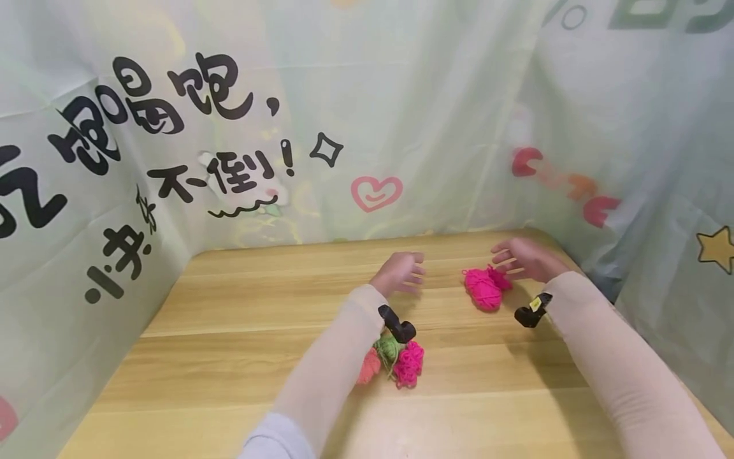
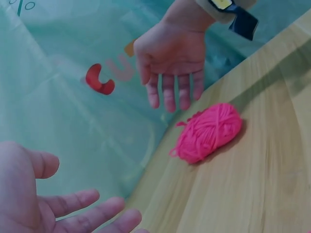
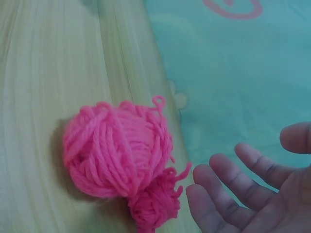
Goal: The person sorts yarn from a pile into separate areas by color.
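A bright pink ball of yarn (image 1: 483,291) lies on the wooden table toward the back right, with loose loops at its end. Against it sits a smaller, darker pink yarn bundle (image 3: 154,206). My right hand (image 1: 530,259) hovers just beyond the yarn on its right, fingers extended and nothing in them. To the left of the yarn, my left hand (image 1: 398,273) is held over the table, palm facing inward, also holding nothing. In the left wrist view, the spread fingers (image 2: 95,213) of that hand stay apart from the pink ball.
Partly hidden under my left forearm are an orange yarn ball (image 1: 369,366), a green one (image 1: 388,348) and a magenta yarn bundle (image 1: 410,364). A printed cloth curtain (image 1: 436,140) encloses the table (image 1: 229,357) at the back and sides.
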Action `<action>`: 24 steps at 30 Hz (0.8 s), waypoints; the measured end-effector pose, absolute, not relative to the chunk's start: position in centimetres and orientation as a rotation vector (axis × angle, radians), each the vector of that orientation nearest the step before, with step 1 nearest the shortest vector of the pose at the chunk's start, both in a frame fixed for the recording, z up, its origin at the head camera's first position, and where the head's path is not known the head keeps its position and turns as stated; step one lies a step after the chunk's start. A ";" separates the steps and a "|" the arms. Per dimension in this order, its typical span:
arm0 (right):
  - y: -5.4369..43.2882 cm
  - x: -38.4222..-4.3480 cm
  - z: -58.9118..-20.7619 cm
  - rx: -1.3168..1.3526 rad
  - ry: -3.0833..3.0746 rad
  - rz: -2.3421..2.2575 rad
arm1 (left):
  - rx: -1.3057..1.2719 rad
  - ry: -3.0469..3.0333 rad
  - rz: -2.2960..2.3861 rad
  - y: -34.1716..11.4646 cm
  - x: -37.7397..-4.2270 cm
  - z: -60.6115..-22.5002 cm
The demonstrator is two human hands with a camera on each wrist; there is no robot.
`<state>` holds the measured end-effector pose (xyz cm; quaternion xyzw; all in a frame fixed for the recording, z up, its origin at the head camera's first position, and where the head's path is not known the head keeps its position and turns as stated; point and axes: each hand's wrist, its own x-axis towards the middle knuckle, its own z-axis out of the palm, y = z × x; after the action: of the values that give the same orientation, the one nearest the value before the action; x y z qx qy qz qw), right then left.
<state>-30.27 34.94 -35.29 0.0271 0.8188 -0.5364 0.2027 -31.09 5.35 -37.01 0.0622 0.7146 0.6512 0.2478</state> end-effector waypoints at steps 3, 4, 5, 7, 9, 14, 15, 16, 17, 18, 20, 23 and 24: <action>34.7 -30.0 -35.2 0.071 2.268 -1.532 | 0.187 1.957 1.751 4.2 -31.3 -36.8; 34.6 -29.9 -35.2 0.071 2.262 -1.548 | 0.192 1.963 1.744 3.8 -31.3 -36.7; 34.4 -29.8 -35.2 0.077 2.255 -1.567 | 0.198 1.971 1.737 3.4 -31.3 -36.6; 34.1 -29.6 -35.3 0.080 2.232 -1.610 | 0.207 1.986 1.723 2.7 -31.3 -36.5; 33.8 -29.4 -35.4 0.081 2.205 -1.650 | 0.217 1.995 1.706 2.2 -31.2 -36.4; 33.0 -28.7 -35.7 0.082 2.151 -1.730 | 0.265 2.010 1.654 1.0 -30.8 -36.3; 32.9 -28.6 -35.8 0.086 2.141 -1.747 | 0.277 2.016 1.644 0.7 -30.6 -36.3; 32.8 -28.5 -35.8 0.089 2.128 -1.767 | 0.289 2.021 1.635 0.5 -30.5 -36.2; 32.6 -28.4 -35.9 0.098 2.115 -1.788 | 0.304 2.030 1.624 0.1 -30.4 -36.2; 32.4 -28.2 -35.9 0.099 2.097 -1.809 | 0.314 2.040 1.615 -0.2 -30.3 -36.1; 32.0 -27.9 -35.9 0.098 2.059 -1.843 | 0.334 2.064 1.594 -1.0 -30.1 -36.1; 31.2 -27.5 -36.0 0.084 2.014 -1.875 | 0.348 2.080 1.583 -2.0 -29.9 -36.1; 30.9 -27.3 -36.0 0.077 2.002 -1.883 | 0.349 2.079 1.583 -2.3 -29.8 -36.1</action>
<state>-27.33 30.92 -36.03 0.0274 0.7143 -0.6716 0.1949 -29.77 -2.25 -36.13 0.1281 0.7636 0.5814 0.2498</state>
